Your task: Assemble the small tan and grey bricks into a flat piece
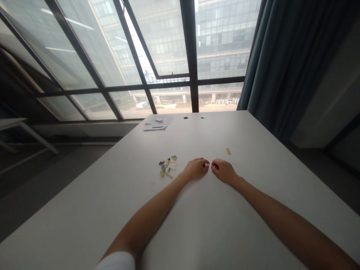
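My left hand [197, 168] rests on the white table [180, 142], its fingers curled inward. Just to its right, a narrow gap away, my right hand [223, 170] is curled the same way. The fingertips face each other. Whatever lies inside the fingers, if anything, is too small or hidden to name. Left of my left hand lies a loose pile of small building bricks [168, 165], tan, white and grey. A single flat tan piece [228, 151] lies apart, beyond my right hand.
Papers [155, 126] with a dark pen-like item lie at the table's far left corner. Two small round holes [185, 117] sit near the far edge. Behind the table are large windows [168, 45], with a dark blue curtain [281, 67] on the right. Another table [12, 123] stands at far left.
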A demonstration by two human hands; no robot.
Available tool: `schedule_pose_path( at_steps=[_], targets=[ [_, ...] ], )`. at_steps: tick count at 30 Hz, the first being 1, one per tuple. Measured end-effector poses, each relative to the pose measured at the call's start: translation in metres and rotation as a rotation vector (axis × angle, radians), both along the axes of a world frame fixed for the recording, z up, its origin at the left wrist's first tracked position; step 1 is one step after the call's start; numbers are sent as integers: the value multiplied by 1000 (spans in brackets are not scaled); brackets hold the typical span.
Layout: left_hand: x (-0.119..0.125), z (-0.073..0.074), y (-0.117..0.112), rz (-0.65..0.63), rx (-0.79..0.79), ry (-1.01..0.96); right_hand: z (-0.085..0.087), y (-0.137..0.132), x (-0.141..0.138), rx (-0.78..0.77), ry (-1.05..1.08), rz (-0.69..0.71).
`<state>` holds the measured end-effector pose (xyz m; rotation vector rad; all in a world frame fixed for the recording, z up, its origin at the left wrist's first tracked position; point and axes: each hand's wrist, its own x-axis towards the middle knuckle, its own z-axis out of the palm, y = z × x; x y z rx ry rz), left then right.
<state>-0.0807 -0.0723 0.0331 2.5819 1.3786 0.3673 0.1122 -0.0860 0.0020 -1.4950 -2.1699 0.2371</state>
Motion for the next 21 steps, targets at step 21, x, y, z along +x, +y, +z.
schedule_pose_path(
  at_steps=[21],
  targets=[
    [-114,67,14,185,-381,430,-4,1,1,-10,16,14]
  ],
)
